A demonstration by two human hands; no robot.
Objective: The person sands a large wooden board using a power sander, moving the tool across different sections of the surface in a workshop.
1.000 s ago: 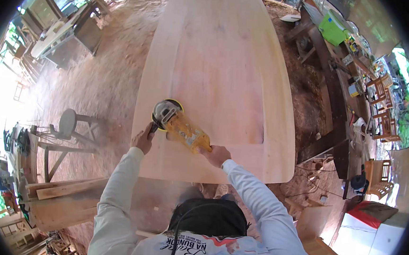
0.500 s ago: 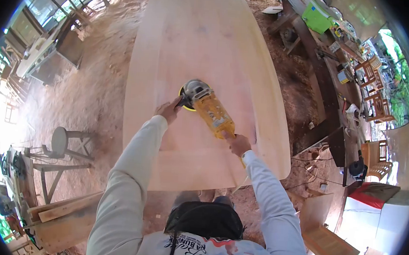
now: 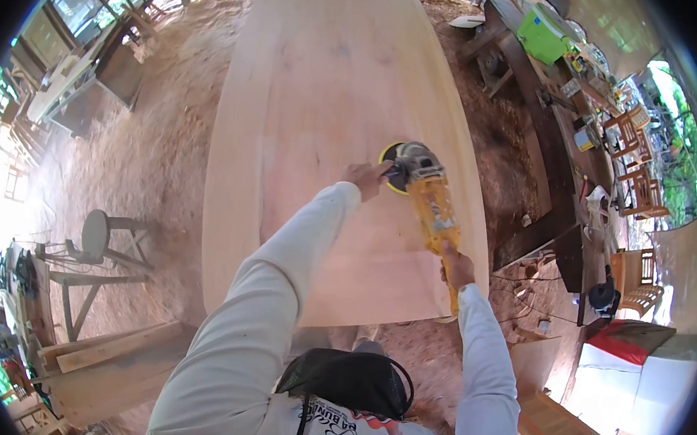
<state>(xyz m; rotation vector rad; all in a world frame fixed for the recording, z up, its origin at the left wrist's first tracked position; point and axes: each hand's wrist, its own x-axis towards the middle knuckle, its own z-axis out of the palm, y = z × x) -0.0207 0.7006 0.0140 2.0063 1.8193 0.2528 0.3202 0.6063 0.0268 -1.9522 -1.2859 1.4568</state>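
Note:
A yellow power sander [image 3: 432, 203] with a grey head and a round, yellow-edged pad rests on the right part of a large pale wooden tabletop [image 3: 326, 78]. My left hand [image 3: 367, 180] is closed around the dark side handle next to the pad. The rear of the sander's yellow body is in the grip of my right hand [image 3: 458, 269]. Most of the pad's face is hidden under the tool, against the wood.
A round stool [image 3: 97, 234] and a trestle stand at the left, with wooden boards [image 3: 117, 348] at the lower left. Along the right runs a dark bench [image 3: 547, 150] bearing a green box [image 3: 544, 34] and tools. Wooden chairs and a loose panel [image 3: 560, 430] are farther right.
The sander and both my hands have moved to the right across the tabletop. The tool's body now points more nearly straight toward me. Both hands have kept their hold.

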